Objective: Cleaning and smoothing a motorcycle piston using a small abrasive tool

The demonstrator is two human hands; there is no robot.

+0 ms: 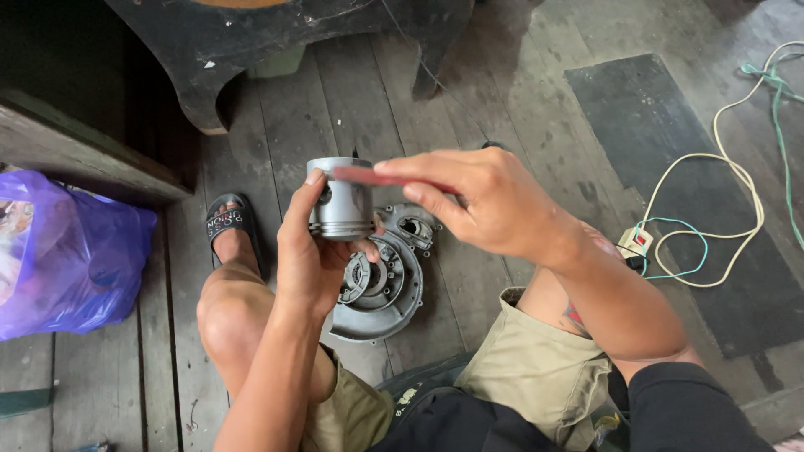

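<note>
Left hand (306,255) is up in the middle of the scene, fingers and thumb wrapped firmly round a grey metal cylindrical piston (341,199), held upright above the knees. Right hand (490,201) comes across from the right, pinching a flat reddish strip (377,177) between thumb and fingers, its far end lying against the piston's top edge. Just below the piston, on the dark wooden plank floor (502,92), lies a round grey metal engine cover (381,289) with its inner parts facing up. Far left, a purple plastic bag (79,251) sits by a dark wooden step. Out on the right, a cream cable (737,167) loops over a black mat (670,151) to a small white socket block (636,241).
</note>
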